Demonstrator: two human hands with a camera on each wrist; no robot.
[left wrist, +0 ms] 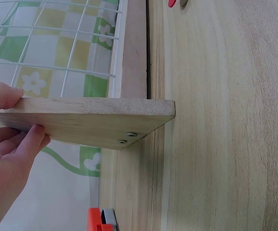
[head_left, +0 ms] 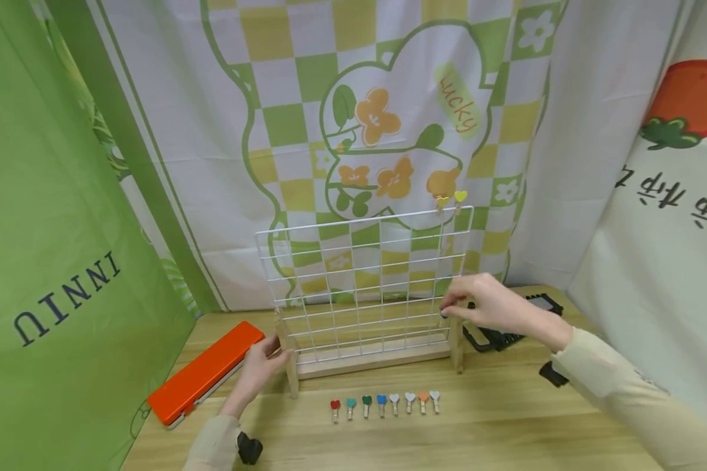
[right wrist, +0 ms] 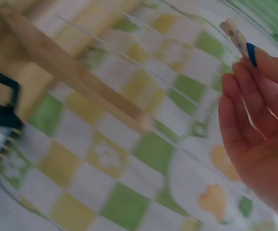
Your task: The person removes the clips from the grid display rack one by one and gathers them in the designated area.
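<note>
My right hand (head_left: 486, 304) pinches a small wooden clothespin (right wrist: 237, 39) with a blue heart on it between thumb and fingertips. It is in front of the right side of a white wire grid (head_left: 353, 277), a little above the wooden base bar. My left hand (head_left: 261, 366) grips the grid's left wooden upright (left wrist: 88, 113), thumb on one face and fingers on the other. Two clothespins with yellow hearts (head_left: 461, 196) stand on the grid's top wire near its right corner. In front of the stand lies a row of several heart clothespins (head_left: 381, 400), red, teal, green, blue, white and orange.
An orange-red case (head_left: 206, 373) lies left of the stand, close to my left hand. Behind the right upright is a black object (head_left: 507, 333) with a grey panel, partly hidden by my right hand. Patterned curtains (head_left: 283, 124) hang behind and at both sides.
</note>
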